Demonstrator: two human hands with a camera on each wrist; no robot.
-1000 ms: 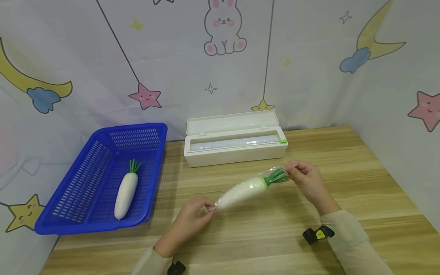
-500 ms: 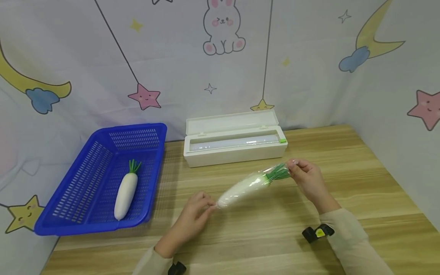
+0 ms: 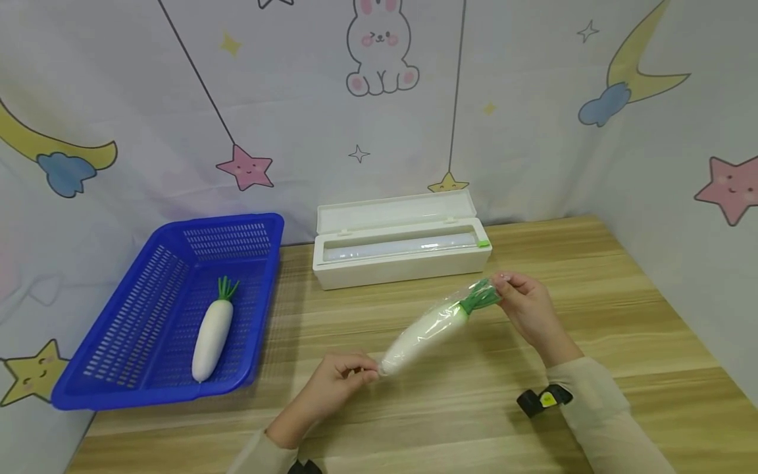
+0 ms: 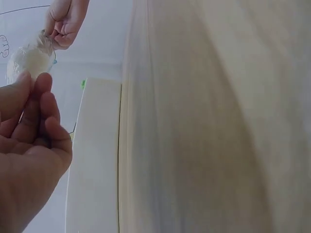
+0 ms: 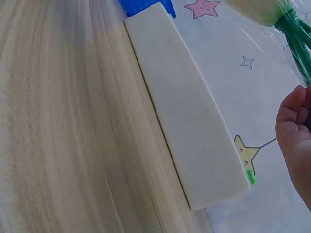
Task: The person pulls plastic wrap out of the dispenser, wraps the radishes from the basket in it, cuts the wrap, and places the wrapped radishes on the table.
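A white radish [image 3: 422, 337] with green leaves [image 3: 481, 296] is wrapped in clear plastic film and slants above the table between both hands. My left hand [image 3: 333, 390] pinches the film at the radish's narrow tip, thumb against fingers. At the leafy end, the film is pinched by my right hand [image 3: 529, 313]. The left wrist view shows the wrapped radish [image 4: 30, 62] just past the fingertips of the left hand [image 4: 34, 131]. In the right wrist view, the leaves [image 5: 294, 41] hang under film right at the right hand [image 5: 297, 128], partly cut off by the frame edge.
Behind the hands stands a white film dispenser box [image 3: 403, 268], lid up, with a roll of plastic film [image 3: 399, 247] inside. A blue basket [image 3: 160, 395] at the left holds another, unwrapped radish [image 3: 212, 341]. A patterned cloth [image 3: 533, 164] hangs behind the wooden table [image 3: 450, 421].
The radish's tip and my left hand have come slightly lower and nearer, so the radish slants more steeply. Both hands keep their pinch on the film.
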